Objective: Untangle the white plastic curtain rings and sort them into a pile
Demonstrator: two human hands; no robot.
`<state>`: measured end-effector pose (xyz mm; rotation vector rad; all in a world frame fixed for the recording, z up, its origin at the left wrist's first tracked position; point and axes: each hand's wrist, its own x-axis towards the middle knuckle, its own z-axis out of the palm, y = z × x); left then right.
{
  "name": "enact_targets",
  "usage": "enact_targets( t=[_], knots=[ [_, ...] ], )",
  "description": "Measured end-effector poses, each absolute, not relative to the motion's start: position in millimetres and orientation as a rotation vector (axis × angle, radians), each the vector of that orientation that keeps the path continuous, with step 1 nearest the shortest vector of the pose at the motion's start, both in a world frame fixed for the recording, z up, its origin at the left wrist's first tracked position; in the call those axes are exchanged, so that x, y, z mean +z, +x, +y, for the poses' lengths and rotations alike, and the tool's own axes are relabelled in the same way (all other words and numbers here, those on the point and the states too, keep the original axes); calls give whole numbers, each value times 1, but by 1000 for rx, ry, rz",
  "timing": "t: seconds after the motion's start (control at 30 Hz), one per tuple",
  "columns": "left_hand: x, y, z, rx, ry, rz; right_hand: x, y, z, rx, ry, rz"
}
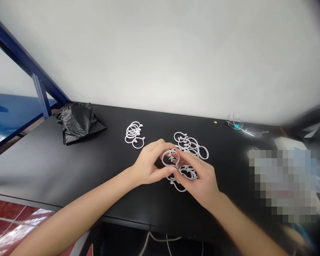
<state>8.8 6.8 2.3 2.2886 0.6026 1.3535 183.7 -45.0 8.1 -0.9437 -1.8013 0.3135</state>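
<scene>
Hands meet over the middle of the black table [42, 167], forearms angling in from both lower corners. The left hand [149, 165] curls inward, thumb and fingertips in a narrow grip on a white plastic ring [170, 155]. The right hand [201, 179] comes in palm-down, its fingers pinching the same ring from the other side. Just beneath and behind them lies a loose heap of white rings [193, 145]. A neater stack of rings [134, 135] sits well to the left, with a crumpled black plastic bag [77, 122] farther left.
</scene>
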Motion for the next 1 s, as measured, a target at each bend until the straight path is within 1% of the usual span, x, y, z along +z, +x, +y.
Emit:
enact_targets(
  t=[0.1, 0.17, 0.23, 0.43, 0.53, 0.6, 0.77, 0.93, 1.0],
  knots=[
    [2, 10, 7, 1285, 2565, 645, 9, 182, -46, 334, -926, -1842],
    [2, 11, 6, 1193, 2646, 681, 9, 181, -47, 381, -957, -1808],
    [2, 11, 6, 1148, 2657, 678, 9, 181, -49, 466, -982, -1725],
    [1, 13, 7, 1187, 2754, 618, 8, 184, -50, 778, -1031, -1393],
    [2, 14, 7, 1155, 2775, 641, 9, 185, -49, 864, -1027, -1342],
    [3, 12, 6, 1138, 2666, 638, 9, 185, -48, 895, -1002, -1356],
    [1, 6, 5, 1086, 2303, 729, 9, 187, -48, 791, -986, -1503],
    [2, 5, 5, 1021, 2127, 686, 7, 188, -48, 588, -984, -1594],
    [4, 5, 5, 980, 2080, 668, 7, 189, -48, 554, -988, -1592]
  ],
)
